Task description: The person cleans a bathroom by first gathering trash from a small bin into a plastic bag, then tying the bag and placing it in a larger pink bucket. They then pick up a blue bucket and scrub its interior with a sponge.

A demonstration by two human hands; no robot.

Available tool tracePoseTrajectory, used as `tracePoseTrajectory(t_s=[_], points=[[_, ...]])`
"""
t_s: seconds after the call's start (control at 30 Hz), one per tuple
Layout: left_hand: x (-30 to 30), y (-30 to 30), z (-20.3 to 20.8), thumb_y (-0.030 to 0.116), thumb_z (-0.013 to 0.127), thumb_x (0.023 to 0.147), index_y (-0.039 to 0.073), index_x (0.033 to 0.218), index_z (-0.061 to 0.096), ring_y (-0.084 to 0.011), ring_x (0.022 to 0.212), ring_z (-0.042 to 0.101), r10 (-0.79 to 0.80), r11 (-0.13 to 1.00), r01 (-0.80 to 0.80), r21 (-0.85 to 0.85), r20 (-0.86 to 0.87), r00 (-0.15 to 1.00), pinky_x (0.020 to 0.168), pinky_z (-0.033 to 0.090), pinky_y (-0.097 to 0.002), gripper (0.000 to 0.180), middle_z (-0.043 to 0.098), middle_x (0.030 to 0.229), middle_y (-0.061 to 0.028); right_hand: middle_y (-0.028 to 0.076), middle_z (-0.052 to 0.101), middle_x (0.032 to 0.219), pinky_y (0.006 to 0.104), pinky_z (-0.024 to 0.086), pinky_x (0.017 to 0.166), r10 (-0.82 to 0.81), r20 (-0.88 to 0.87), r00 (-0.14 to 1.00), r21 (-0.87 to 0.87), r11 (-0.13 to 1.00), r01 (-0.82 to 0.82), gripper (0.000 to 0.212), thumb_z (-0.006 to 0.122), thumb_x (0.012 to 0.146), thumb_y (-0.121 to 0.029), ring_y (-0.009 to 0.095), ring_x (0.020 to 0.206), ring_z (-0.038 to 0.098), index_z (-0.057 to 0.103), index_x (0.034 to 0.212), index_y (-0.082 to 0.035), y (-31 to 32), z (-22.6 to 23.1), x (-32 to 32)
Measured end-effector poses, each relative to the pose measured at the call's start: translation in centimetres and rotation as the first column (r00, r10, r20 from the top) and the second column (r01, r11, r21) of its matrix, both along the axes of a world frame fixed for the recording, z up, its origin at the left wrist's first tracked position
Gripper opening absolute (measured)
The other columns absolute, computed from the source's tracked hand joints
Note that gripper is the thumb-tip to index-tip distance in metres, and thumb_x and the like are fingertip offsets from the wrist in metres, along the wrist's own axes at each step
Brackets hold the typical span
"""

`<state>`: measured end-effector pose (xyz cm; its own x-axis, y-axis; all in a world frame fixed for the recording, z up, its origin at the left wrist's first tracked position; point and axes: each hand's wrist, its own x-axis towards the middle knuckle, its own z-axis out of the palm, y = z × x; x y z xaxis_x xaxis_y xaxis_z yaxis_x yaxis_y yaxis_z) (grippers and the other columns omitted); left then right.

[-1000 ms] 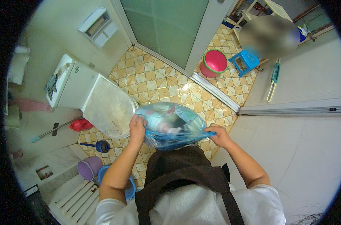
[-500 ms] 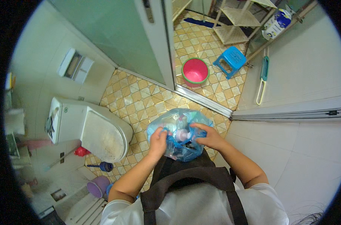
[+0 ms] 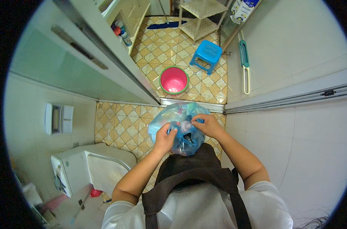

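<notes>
A translucent blue plastic bag (image 3: 160,124), bulging with mixed contents, hangs in front of my dark apron. My left hand (image 3: 165,137) pinches the bag's rim on the left. On the other side my right hand (image 3: 207,125) is closed on the rim too, thumb and fingers together. Between the hands the mouth gapes a little, and a pale pinkish container (image 3: 185,126) shows there. Something dark lies below it. The other contents are blurred through the film.
Past the sliding-door track (image 3: 192,104) stand a pink bucket (image 3: 173,80) with a green rim and a blue stool (image 3: 208,53). A glass door (image 3: 78,76) is at the left, with a toilet (image 3: 101,168) below it. A brush (image 3: 244,65) hangs on the right wall.
My view has turned, so the toilet sits lower and the bucket and stool farther left. The bag stays in both hands, now nearer the door track; my fingers have shifted slightly on its rim.
</notes>
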<state>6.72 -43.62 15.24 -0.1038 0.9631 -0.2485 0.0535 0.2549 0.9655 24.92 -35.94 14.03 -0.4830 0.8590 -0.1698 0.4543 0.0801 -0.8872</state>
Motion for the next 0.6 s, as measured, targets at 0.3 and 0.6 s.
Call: tracePoseTrajectory(t_s=[0.3, 0.6], points=[[2.1, 6.3, -0.3, 0.004, 0.057, 0.060, -0.001, 0.068, 0.051, -0.0305, 0.096, 0.039, -0.133, 0.909, 0.297, 0.292, -0.473, 0.871, 0.082, 0.031, -0.0360, 0.012, 0.044, 0.101, -0.0135, 0.015, 0.058, 0.077, 0.0390, 0.044, 0.061, 0.078, 0.465, 0.882, 0.107, 0.984, -0.143, 0.049, 0.064, 0.059, -0.037, 0.031, 0.070, 0.056, 0.052, 0.103, -0.018, 2.4, 2.7, -0.8], [7.5, 10.9, 0.6, 0.005, 0.058, 0.056, 0.003, 0.072, 0.057, -0.0292, 0.096, 0.037, -0.221, 0.820, 0.539, 0.191, -0.764, 0.606, 0.081, 0.030, -0.0382, 0.017, 0.044, 0.101, -0.0065, 0.013, 0.057, 0.072, 0.0406, 0.043, 0.057, 0.117, 0.391, 0.913, 0.176, 0.964, -0.199, 0.043, 0.062, 0.060, -0.036, 0.030, 0.067, 0.055, 0.054, 0.098, -0.018, 5.8, 0.5, 4.6]])
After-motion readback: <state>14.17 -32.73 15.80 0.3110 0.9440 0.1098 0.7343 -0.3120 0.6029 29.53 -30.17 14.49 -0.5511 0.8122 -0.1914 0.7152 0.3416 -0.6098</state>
